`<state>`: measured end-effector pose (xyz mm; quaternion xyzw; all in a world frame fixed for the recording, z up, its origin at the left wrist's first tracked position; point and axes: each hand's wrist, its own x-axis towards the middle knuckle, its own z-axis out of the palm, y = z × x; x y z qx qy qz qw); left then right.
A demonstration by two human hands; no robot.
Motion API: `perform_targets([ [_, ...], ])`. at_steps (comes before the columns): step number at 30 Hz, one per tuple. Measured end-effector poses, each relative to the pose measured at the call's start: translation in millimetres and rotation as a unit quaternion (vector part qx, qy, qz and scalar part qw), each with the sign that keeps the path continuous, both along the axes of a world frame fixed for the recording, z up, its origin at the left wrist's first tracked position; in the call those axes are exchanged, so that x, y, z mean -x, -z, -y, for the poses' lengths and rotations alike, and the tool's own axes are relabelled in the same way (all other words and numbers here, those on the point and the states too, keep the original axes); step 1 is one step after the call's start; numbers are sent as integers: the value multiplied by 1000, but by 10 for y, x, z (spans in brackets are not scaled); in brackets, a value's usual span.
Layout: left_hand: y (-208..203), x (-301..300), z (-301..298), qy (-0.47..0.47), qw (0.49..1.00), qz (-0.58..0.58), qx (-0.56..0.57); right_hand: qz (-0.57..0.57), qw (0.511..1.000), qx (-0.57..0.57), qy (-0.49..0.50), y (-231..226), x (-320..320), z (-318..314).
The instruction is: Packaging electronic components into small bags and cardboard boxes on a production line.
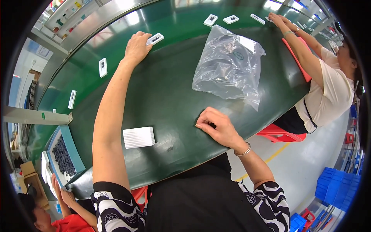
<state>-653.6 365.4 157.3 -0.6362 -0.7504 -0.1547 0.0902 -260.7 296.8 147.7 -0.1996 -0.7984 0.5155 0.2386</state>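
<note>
On the far green strip, my left hand (pixel 138 48) has its fingers curled at the left end of a small white tray (pixel 156 38) that holds two dark round parts. Thumb and fingers appear to grip that end. Close to the table's near edge rests my right hand (pixel 217 125), fingers curled in and thumb against them; whatever may be inside is hidden. A crumpled clear plastic bag (pixel 228 65) with a white label lies beyond it. Nearer my left forearm sits a neat stack of thin white pieces (pixel 138 137).
More white trays, such as one at left (pixel 102 67) and one at the back (pixel 210 20), line the green strip (pixel 181 27). A blue-edged box of small dark parts (pixel 63 154) stands at left by a metal post (pixel 34 116). Co-workers sit at both sides.
</note>
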Motion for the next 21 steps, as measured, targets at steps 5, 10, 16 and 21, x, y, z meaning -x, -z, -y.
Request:
perform_targets([
  [5,-521,-662,594,91,964,247,37,-7,1000,-24,10,-63,-88,-122],
  [10,-680,-1004,2085,219,948,161,168,-42,965,260,11,-179,157,44],
  [16,-164,-1358,2621,33,981,193,18,37,927,364,-76,-219,763,507],
  [21,-221,-1578,2664,-166,914,359,-88,106,920,356,-125,-198,881,487],
])
